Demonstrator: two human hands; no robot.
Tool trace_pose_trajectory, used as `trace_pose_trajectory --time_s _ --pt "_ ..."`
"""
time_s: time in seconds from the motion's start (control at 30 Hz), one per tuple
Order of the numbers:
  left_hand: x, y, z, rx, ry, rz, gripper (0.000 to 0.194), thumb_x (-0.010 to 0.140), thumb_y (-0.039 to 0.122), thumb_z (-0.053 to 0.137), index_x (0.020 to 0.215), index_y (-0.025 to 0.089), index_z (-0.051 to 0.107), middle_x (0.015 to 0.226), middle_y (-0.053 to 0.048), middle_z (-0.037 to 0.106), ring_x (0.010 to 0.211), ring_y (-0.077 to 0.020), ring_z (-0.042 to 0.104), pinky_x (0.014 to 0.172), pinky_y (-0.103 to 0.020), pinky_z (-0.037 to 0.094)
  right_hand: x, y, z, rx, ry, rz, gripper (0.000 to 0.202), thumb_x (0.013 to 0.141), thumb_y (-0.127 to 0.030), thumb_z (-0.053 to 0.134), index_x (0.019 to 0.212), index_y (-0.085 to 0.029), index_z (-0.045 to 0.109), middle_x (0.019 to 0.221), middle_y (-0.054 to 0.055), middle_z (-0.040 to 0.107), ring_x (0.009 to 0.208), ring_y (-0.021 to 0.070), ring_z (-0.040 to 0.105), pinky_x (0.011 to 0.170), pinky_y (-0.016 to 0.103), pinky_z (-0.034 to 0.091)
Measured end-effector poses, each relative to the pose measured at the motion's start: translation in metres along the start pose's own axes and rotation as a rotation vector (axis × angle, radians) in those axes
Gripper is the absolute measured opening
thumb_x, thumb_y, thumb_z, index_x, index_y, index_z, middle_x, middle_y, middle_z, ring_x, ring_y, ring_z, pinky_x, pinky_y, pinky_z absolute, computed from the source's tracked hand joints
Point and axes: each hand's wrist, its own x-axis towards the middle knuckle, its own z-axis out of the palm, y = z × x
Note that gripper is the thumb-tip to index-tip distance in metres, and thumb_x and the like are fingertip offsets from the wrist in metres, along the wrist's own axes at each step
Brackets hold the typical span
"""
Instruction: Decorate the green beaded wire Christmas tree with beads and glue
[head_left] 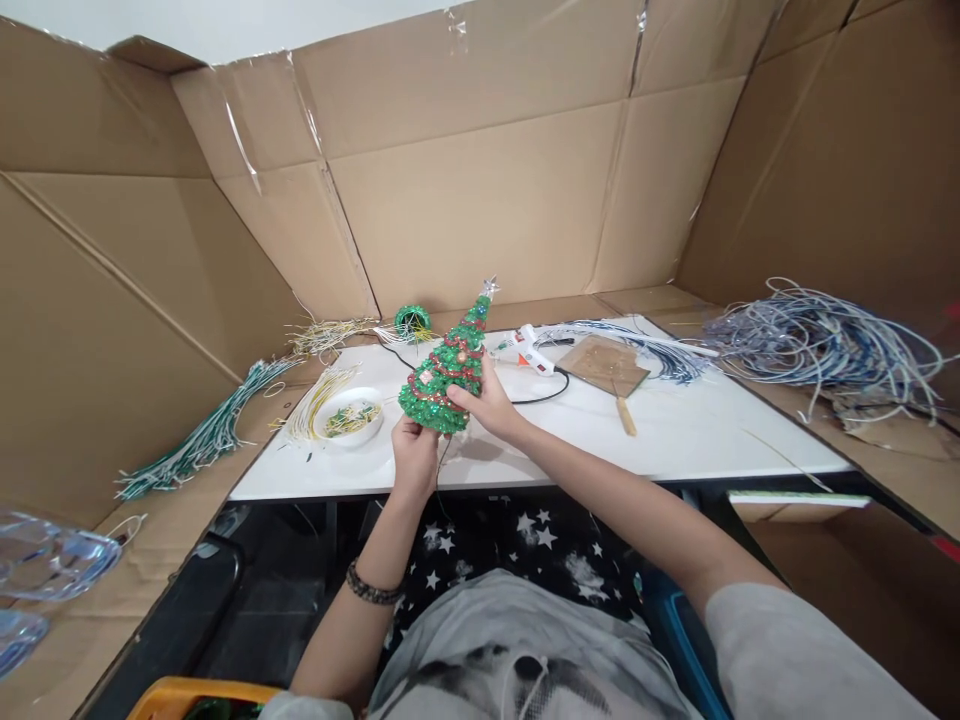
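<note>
A small green Christmas tree with red garland bands and a clear star on its tip is held above the white table, leaning to the right. My left hand is closed at its base from below, with the fingertips partly hidden under the tree. Along the tree's right side, my right hand grips it with the thumb across the front and the other fingers hidden behind. A thin dark wire hangs down from beneath the tree by my left hand.
On the white table lie a white bowl of small wire pieces, a white glue gun, a brown board and a wooden-handled tool. Wire bundles lie left; a large wire coil lies right. Cardboard walls surround it.
</note>
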Motion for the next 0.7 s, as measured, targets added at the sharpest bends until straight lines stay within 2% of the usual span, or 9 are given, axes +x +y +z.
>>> trace_pose_trajectory --time_s 0.13,0.23,0.37,0.5,0.6,0.7 --pt "0.009 0.014 -0.009 -0.138 -0.142 -0.232 0.037 0.057 0.031 0.077 0.059 0.021 0.041 0.044 0.012 0.029 0.038 -0.0024 0.024 0.039 -0.016 0.022 0.000 0.004 -0.001 -0.018 -0.020 0.005 0.062 0.070 -0.048 0.081 0.121 -0.027 0.053 0.118 0.005 0.063 0.111 0.0233 0.062 0.101 0.038 0.051" --pt "0.012 0.021 -0.017 -0.177 -0.213 -0.333 0.038 0.058 0.024 0.073 0.059 0.021 0.035 0.047 0.013 0.020 0.038 -0.0015 0.016 0.040 -0.016 0.015 0.000 0.005 -0.002 -0.042 -0.004 0.017 0.064 0.069 -0.051 0.081 0.122 -0.026 0.053 0.118 0.005 0.063 0.112 0.0238 0.061 0.104 0.038 0.049" --pt "0.012 0.026 -0.026 -0.230 -0.257 -0.388 0.032 0.058 0.026 0.064 0.060 0.022 0.032 0.050 0.010 0.023 0.042 -0.0051 0.023 0.042 -0.020 0.023 0.001 0.004 -0.002 -0.051 0.001 0.029 0.067 0.071 -0.055 0.078 0.125 -0.026 0.053 0.120 0.006 0.062 0.116 0.0242 0.059 0.108 0.040 0.046" --pt "0.010 0.031 -0.034 -0.263 -0.348 -0.372 0.022 0.063 0.040 0.058 0.066 0.023 0.044 0.056 0.004 0.033 0.050 -0.0116 0.034 0.046 -0.027 0.031 0.000 0.001 -0.001 -0.049 0.004 0.040 0.067 0.071 -0.058 0.077 0.126 -0.027 0.053 0.118 0.005 0.063 0.114 0.0242 0.060 0.108 0.040 0.046" --pt "0.012 0.031 -0.037 -0.223 -0.443 -0.420 0.036 0.072 0.057 0.056 0.083 0.022 0.058 0.065 0.000 0.048 0.049 -0.0114 0.033 0.043 -0.026 0.024 -0.001 -0.001 0.000 -0.038 -0.004 0.051 0.065 0.070 -0.057 0.078 0.123 -0.027 0.054 0.117 0.005 0.064 0.113 0.0243 0.060 0.106 0.039 0.047" --pt "0.015 0.027 -0.039 -0.207 -0.516 -0.499 0.050 0.075 0.068 0.058 0.093 0.022 0.064 0.068 -0.002 0.055 0.045 -0.0096 0.030 0.041 -0.025 0.020 -0.002 -0.002 0.001 -0.022 0.013 0.069 0.064 0.068 -0.054 0.080 0.119 -0.026 0.055 0.117 0.005 0.064 0.114 0.0245 0.060 0.107 0.040 0.046"
